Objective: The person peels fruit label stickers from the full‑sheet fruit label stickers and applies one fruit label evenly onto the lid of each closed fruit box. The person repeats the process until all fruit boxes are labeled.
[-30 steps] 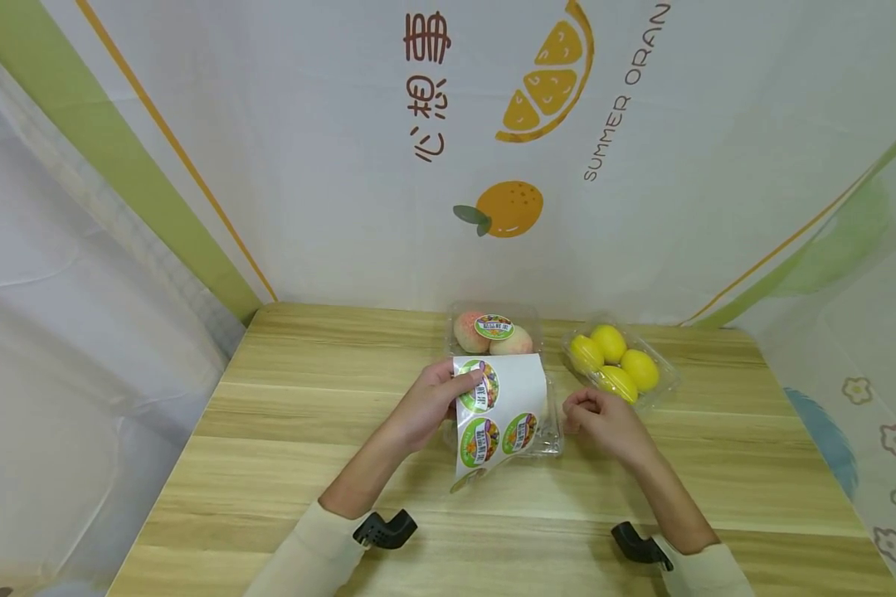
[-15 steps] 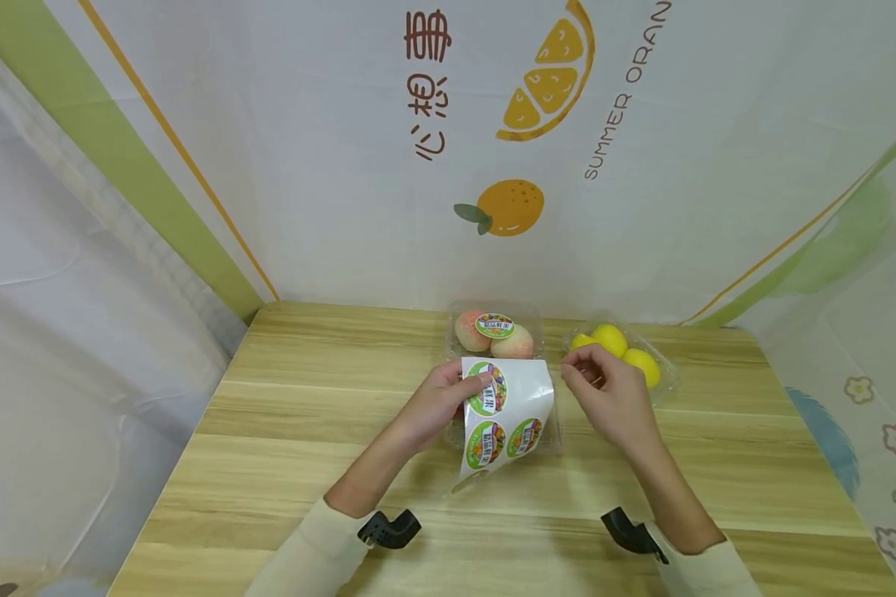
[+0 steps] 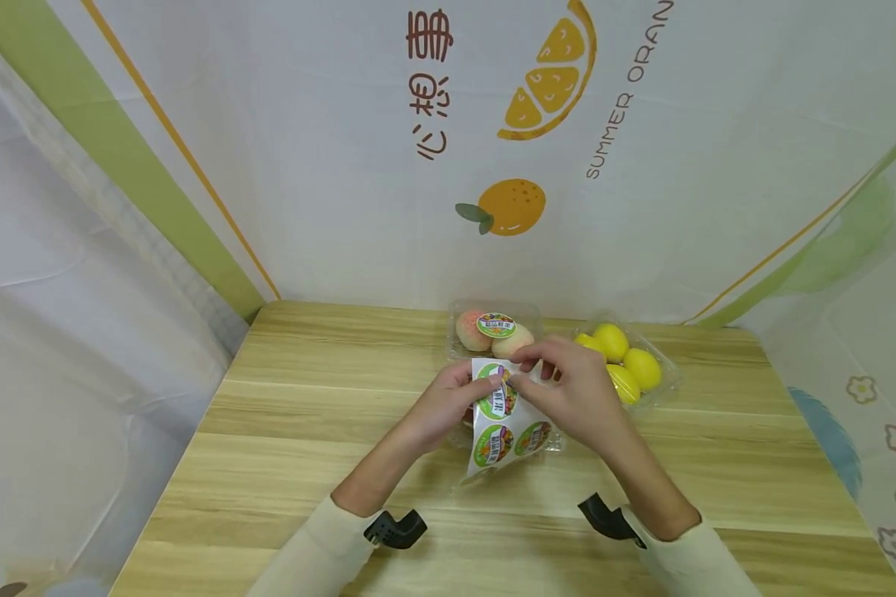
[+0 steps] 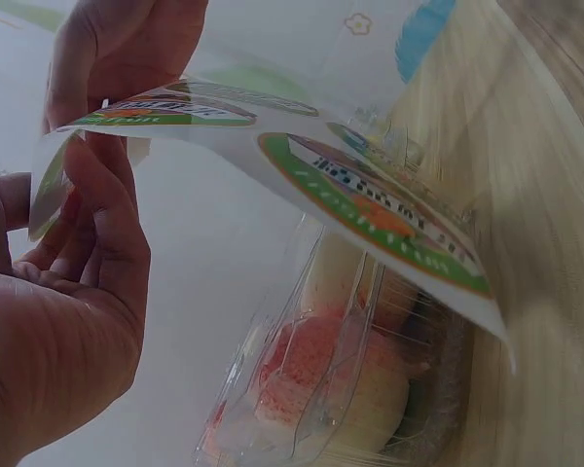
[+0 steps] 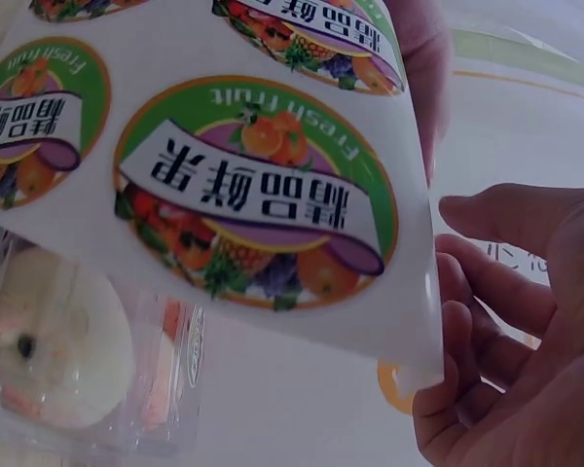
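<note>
A white sticker sheet (image 3: 511, 427) is held up just on the near side of the labelled peach box (image 3: 533, 313), above a second clear box (image 3: 555, 442) of pink-and-cream fruit. The sheet's long axis is directed roughly towards and away from the labelled peach box: its upper edge is turned to that box, while its opposite end is bent down towards the tabletop (image 3: 306, 464). Round stickers (image 3: 493, 446) are carried on its upward face. At the near left of the labelled peach box, the sheet's left edge is gripped by the left hand (image 3: 444, 406), with the thumb laid over the farthest sticker and the fingers curled beneath; the forearm is slanted in from the near left. The right hand (image 3: 578, 390) is placed at the near right of that box, its forearm slanted from the near right, its thumb and forefinger set at the sheet's upper part beside the left thumb. The right grip is narrow, but whether anything is pinched cannot be told. Yellow fruit (image 3: 642, 370) is contained in a clear box (image 3: 668, 369) to the right of the labelled peach box.
</note>
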### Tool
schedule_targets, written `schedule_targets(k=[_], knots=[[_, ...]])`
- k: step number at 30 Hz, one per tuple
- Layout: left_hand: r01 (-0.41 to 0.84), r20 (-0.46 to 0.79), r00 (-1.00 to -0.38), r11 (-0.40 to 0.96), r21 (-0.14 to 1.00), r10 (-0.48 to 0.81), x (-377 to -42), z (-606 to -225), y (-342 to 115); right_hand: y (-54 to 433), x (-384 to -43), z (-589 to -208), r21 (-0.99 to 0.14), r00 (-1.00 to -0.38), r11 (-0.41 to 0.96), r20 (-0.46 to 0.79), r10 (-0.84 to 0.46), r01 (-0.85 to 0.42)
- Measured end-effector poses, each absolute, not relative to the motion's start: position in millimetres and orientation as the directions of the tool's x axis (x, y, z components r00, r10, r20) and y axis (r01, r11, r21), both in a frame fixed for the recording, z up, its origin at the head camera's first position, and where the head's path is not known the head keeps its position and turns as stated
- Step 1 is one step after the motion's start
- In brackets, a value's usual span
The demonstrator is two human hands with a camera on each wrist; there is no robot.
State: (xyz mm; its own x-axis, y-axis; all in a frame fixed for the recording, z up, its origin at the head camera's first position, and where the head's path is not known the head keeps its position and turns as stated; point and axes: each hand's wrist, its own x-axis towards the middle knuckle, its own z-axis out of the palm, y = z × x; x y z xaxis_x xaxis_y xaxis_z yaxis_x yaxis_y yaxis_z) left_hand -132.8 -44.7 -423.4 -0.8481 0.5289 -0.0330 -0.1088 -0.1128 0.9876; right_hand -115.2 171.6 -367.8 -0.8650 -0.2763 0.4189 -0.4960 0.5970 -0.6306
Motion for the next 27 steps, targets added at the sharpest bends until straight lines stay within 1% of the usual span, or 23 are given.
schedule_targets(k=[10,22,27], knots=[[-0.113,-0.023,-0.847,-0.137,0.984,0.531,-131.7,-422.2,-43.3,163.5,-116.3,-369.3,-0.604,-0.866,0.625,0.401,-0.297,-0.494],[-0.141,-0.057,-0.846,-0.119,0.983,0.530,-130.5,-420.9,-42.6,161.9,-117.7,-373.9,-0.607,-0.875,0.635,0.393,-0.283,-0.478],[-0.174,-0.061,-0.842,-0.162,0.971,0.536,-129.8,-418.9,-42.9,161.8,-117.5,-374.5,-0.610,-0.873,0.630,0.401,-0.278,-0.481]])
